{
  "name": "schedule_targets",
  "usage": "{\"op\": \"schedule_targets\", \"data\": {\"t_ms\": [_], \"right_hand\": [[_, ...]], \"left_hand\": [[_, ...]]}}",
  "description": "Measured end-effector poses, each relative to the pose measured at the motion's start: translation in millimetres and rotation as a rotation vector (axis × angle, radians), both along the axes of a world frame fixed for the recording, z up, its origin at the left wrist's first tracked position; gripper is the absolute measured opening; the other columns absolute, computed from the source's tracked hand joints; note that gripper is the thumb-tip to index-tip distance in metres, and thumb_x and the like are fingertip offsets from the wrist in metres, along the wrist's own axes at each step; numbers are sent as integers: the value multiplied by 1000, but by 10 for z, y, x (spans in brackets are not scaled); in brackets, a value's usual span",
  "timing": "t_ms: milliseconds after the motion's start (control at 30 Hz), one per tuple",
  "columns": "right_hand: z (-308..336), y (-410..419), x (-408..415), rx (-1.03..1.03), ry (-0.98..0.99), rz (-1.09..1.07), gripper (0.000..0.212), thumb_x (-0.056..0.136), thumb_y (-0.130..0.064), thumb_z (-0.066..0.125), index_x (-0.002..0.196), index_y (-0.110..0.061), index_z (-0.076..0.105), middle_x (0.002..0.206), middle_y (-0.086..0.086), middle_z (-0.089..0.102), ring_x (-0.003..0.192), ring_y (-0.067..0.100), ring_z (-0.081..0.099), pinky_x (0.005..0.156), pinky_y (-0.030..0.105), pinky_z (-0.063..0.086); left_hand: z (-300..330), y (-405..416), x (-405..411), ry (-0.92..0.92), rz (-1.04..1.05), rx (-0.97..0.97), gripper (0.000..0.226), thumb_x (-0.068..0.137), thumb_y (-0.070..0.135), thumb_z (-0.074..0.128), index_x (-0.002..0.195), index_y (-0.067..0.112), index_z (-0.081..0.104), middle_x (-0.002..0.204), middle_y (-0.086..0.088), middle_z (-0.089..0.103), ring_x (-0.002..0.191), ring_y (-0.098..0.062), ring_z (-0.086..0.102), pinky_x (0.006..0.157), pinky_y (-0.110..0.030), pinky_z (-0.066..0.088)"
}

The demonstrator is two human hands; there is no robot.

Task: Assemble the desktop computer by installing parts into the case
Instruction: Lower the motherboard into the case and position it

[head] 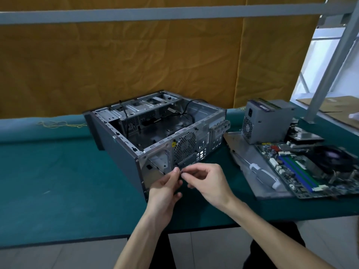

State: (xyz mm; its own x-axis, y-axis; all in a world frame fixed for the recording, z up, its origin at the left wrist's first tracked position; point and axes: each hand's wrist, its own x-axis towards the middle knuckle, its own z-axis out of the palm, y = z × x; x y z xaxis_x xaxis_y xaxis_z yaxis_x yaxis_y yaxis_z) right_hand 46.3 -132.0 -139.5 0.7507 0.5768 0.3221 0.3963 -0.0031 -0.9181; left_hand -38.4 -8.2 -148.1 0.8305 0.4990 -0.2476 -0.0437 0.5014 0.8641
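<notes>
Both hands meeting just before the rear panel of the case (155,131), low by the fan grille (185,146). Left hand (165,189) and right hand (206,183) each pinching one small dark part (181,172) between fingertips, possibly a screw or rubber mount, too small to tell. Case open-topped on the table (48,167), long axis running away leftward. Motherboard (303,171), screwdriver (264,174) and power supply (268,121) to the right, nearer the right hand. Yellow warning sticker (173,144) beside the grille; no writing legible.
</notes>
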Motion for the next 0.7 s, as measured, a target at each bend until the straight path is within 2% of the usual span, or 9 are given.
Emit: {"op": "schedule_targets", "data": {"t_ms": [167, 300, 367, 433, 533, 600, 700], "right_hand": [[9, 38, -34, 63, 66, 35, 6, 89, -4, 77, 91, -7, 81, 76, 10, 76, 64, 20, 70, 67, 34, 61], [6, 82, -37, 94, 142, 24, 5, 91, -1, 74, 89, 0, 79, 74, 16, 75, 61, 18, 68, 63, 29, 58], [-6, 103, -14, 91, 139, 44, 6, 91, -2, 74, 87, -1, 78, 73, 15, 74, 60, 17, 67, 62, 28, 56], [-33, 110, 32, 67, 110, 70, 6, 91, -6, 75, 86, -7, 77, 73, 11, 74, 61, 17, 68, 61, 27, 56], [-105, 123, 130, 5, 44, 60, 13, 90, -14, 76, 80, -22, 76, 73, 6, 74, 62, 20, 71, 61, 29, 57], [-168, 142, 215, -44, -6, 11, 18, 89, -16, 77, 77, -30, 75, 71, 2, 74, 62, 18, 72, 61, 29, 58], [-231, 197, 356, -142, -108, -27, 21, 88, -19, 78, 75, -34, 71, 71, -7, 74, 62, 12, 71, 63, 27, 58]], "left_hand": [[19, -25, 16, 1, -17, -56, 24, 90, 30, 75, 70, 17, 80, 64, 1, 54, 55, -6, 52, 43, -16, 36], [29, -40, 28, -9, -5, -126, 21, 86, 30, 79, 77, 11, 76, 66, -1, 51, 56, -7, 47, 40, -17, 30], [16, -42, 18, -18, 8, -111, 20, 87, 29, 78, 76, 13, 77, 66, 0, 50, 56, -6, 45, 40, -17, 29], [-3, -44, 16, 0, 39, -6, 19, 91, 29, 76, 77, 16, 80, 64, 3, 49, 56, -6, 43, 42, -17, 30], [-60, -28, 32, 13, 166, 269, 14, 95, 28, 71, 90, 18, 79, 65, 5, 55, 58, -9, 47, 50, -19, 38], [-88, -13, 49, -21, 304, 532, 7, 98, 22, 66, 97, 23, 73, 80, 8, 67, 70, -10, 59, 64, -19, 46], [-140, 6, 101, 14, 381, 791, 26, 98, 6, 57, 119, 22, 56, 113, 4, 59, 100, -8, 56, 89, -21, 42]]}}
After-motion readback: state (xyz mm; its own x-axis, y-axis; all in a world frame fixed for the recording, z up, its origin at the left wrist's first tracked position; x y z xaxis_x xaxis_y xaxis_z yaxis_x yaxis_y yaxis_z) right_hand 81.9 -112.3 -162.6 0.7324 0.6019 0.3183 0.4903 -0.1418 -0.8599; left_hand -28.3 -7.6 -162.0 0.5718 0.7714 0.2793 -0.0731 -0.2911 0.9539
